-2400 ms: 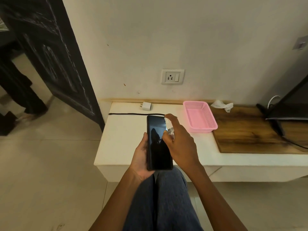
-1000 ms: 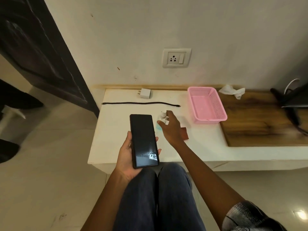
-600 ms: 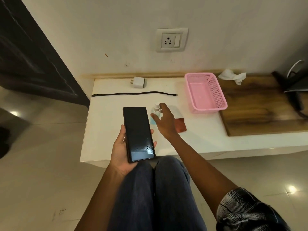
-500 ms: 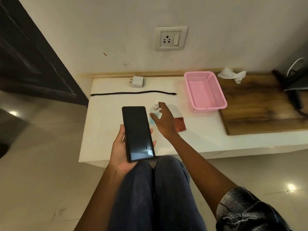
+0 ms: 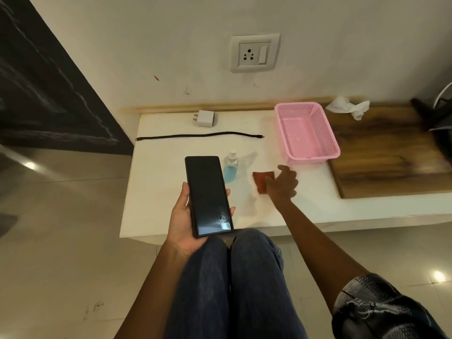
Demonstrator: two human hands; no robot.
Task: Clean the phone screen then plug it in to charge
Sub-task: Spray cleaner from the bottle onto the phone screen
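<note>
My left hand (image 5: 182, 221) holds a black phone (image 5: 208, 194) screen-up over the front edge of the white table (image 5: 156, 179); spray droplets sit near the screen's lower end. A small spray bottle (image 5: 230, 167) with blue liquid stands upright on the table just behind the phone. To its right, my right hand (image 5: 282, 184) reaches over a red-brown cloth (image 5: 260, 181) with fingers spread, covering its right part. A white charger adapter (image 5: 205, 118) and a black cable (image 5: 195, 136) lie at the back, below the wall socket (image 5: 254, 53).
A pink basket (image 5: 307, 157) stands right of the cloth. Beyond it lies a wooden board (image 5: 391, 155) with a crumpled tissue (image 5: 347, 107) at the wall. Dark equipment with wires sits at the far right. A dark door (image 5: 49, 81) stands to the left.
My right hand set the spray bottle down on the table, let go and moved right onto the cloth. The phone stays in my left hand, now with droplets on it.
</note>
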